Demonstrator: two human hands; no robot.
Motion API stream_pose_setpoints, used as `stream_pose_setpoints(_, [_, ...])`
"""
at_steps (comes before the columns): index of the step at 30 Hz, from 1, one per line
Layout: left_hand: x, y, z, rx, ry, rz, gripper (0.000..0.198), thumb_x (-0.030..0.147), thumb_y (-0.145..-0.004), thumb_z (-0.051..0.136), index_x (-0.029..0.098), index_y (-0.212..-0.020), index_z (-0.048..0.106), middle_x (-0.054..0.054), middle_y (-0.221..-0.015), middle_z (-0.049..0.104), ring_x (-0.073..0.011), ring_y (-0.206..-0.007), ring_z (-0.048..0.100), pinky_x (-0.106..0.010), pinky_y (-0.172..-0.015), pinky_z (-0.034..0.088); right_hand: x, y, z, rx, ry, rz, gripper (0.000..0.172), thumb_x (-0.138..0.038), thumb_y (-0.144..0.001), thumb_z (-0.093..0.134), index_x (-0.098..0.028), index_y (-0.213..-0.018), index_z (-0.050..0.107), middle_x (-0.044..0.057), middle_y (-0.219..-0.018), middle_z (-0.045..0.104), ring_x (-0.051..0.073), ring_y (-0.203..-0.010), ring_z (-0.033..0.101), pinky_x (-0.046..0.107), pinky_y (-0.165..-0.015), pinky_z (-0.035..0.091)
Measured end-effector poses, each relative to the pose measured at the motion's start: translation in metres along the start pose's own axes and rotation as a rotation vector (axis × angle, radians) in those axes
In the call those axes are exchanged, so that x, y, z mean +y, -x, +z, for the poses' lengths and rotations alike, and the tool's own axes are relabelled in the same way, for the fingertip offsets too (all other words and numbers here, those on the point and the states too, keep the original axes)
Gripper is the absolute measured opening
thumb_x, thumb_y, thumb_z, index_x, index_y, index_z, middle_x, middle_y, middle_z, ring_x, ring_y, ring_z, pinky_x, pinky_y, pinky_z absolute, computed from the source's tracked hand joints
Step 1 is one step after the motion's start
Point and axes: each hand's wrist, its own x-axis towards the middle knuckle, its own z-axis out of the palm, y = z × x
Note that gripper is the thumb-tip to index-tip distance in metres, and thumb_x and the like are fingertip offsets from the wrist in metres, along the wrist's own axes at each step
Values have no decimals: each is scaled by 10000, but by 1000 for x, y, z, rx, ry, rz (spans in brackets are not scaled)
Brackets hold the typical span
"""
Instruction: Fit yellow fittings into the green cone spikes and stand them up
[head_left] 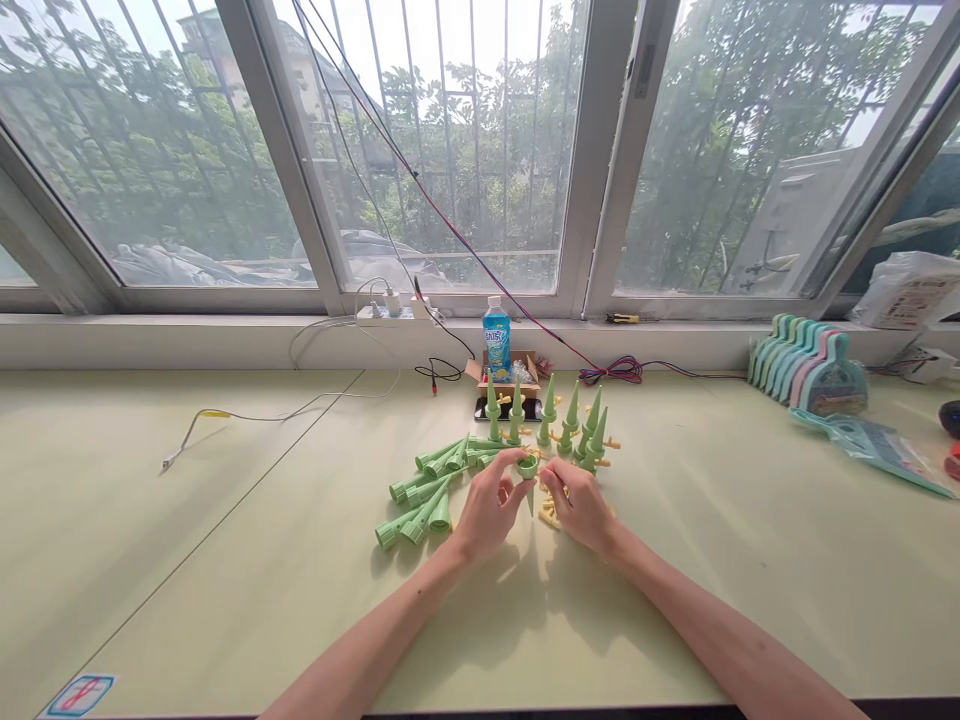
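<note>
While the left hand (pixel 487 515) pinches the green cone (pixel 528 472) by its rim, tip down and mouth up just above the table (pixel 225 560), the right hand (pixel 581 508) curls close beside it over the small yellow pieces (pixel 550 520); I cannot tell if its fingers hold one. Stock looks sorted for easy reach, with lying cones (pixel 424 495) heaped left and standing cones (pixel 559 420) behind. Pale green tabletop, bottle (pixel 496 340) and cardboard box (pixel 517 380) by the sill, loose cables (pixel 330 395), pastel stack (pixel 806 365) far right, barred windows (pixel 465 150) showing trees.
</note>
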Motion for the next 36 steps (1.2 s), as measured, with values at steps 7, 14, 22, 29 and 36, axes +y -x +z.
stream_pose_setpoints(7, [-5,0,1,-10,-19,-30,278,366,-928,518,220,-1164,495,24,-750,598,-79,-461,488,-232,-519,445,-1,0,0,-10,-12,17,339,-346,-1030,321,-210,-735,420,-14,-662,463,126,-578,395,241,-550,339])
stream_pose_setpoints(14, [-5,0,2,5,-12,-26,269,351,-922,530,231,-1156,474,-32,-959,643,-58,-462,495,-231,-518,468,-1,-1,0,-9,-12,24,328,-334,-1026,329,-208,-741,432,-14,-664,470,127,-581,403,241,-549,338])
stream_pose_setpoints(22, [-6,0,2,3,59,-45,293,379,-923,532,229,-1166,466,-81,-1106,586,-48,-480,506,-232,-486,473,-1,-2,1,-9,-26,25,304,-310,-1019,368,-204,-742,436,-26,-652,452,119,-573,384,235,-553,334])
stream_pose_setpoints(29, [-3,-1,1,-2,102,-63,306,406,-922,526,217,-1151,451,-52,-1039,549,-56,-514,510,-203,-456,429,-2,-2,1,28,-30,23,291,-298,-1015,387,-198,-758,481,-24,-658,469,119,-580,390,235,-563,338])
stream_pose_setpoints(36, [-1,-1,0,-14,191,-99,281,418,-920,535,218,-1107,472,-14,-944,535,-57,-533,481,-184,-454,369,-2,-3,1,79,-24,12,285,-309,-1012,400,-197,-772,504,-24,-659,480,120,-580,397,232,-563,344])
